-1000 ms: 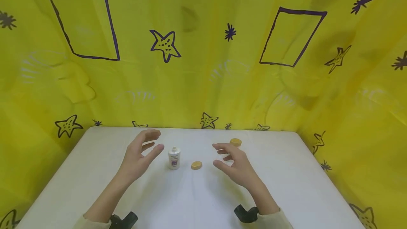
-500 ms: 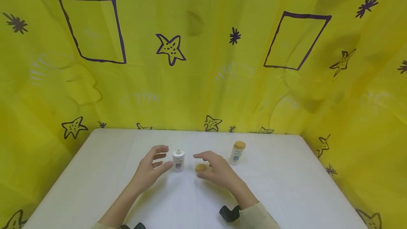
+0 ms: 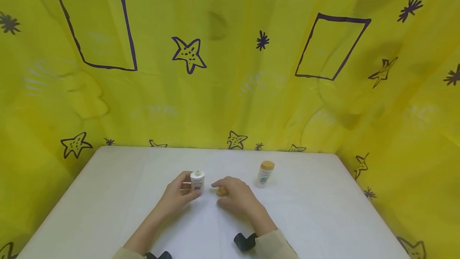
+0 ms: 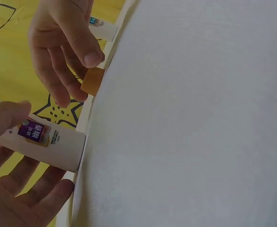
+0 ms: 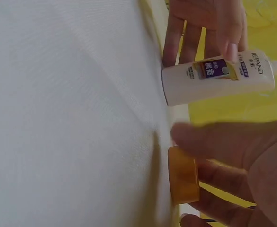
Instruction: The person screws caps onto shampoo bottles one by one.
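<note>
A white plastic bottle (image 3: 197,180) with a purple label and a bare narrow spout stands upright on the table. My left hand (image 3: 178,192) grips its lower part, thumb across the label and fingers behind. To the right lies a loose orange-yellow cap (image 3: 222,191), seen from the side as an orange cap (image 5: 183,175) in the right wrist view. Around it is my right hand (image 3: 237,196), thumb on the near side and fingers curving past the far side. The thumb tip (image 4: 93,59) is right at the cap's edge in the left wrist view.
A second white bottle (image 3: 264,176) with its orange cap on stands behind and right of my right hand. The white-covered table (image 3: 118,195) ends at a yellow curtain (image 3: 230,91) with drawn stars. Dark wrist mounts (image 3: 245,242) sit near both cuffs.
My left hand has come right and taken hold of the white bottle. My right hand has moved left to the loose cap, uncovering the second bottle.
</note>
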`<state>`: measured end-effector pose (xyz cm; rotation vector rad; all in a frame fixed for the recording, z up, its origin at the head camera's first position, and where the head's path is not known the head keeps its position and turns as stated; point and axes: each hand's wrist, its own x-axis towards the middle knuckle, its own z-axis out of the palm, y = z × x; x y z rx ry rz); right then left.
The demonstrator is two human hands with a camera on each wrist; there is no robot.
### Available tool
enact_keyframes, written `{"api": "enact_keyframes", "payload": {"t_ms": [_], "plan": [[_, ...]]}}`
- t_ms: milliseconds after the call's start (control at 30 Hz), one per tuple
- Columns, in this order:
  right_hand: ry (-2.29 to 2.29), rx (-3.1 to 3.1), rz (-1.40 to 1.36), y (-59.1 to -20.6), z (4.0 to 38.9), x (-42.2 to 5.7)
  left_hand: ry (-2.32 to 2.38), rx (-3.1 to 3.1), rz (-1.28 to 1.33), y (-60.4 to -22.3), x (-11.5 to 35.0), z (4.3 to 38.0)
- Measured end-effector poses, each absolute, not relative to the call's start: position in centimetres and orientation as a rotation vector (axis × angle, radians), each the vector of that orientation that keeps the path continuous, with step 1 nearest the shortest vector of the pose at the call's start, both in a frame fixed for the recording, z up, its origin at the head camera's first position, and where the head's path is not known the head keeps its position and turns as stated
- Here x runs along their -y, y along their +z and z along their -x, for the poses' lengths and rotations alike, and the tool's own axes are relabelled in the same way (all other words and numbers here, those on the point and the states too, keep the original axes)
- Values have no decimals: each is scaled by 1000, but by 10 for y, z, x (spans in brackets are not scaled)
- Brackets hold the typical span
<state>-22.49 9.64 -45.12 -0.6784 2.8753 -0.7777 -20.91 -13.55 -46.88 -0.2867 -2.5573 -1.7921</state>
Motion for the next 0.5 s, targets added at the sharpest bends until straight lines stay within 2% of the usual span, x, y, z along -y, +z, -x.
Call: {"api": "enact_keyframes", "payload": {"t_ms": [300, 500], "plan": [[-616, -3021, 723, -452, 224, -95, -1776, 2509, 295, -469, 135, 207], [-745, -3046, 762, -440, 217, -102, -1740, 2468, 373, -467, 135, 203]]}}
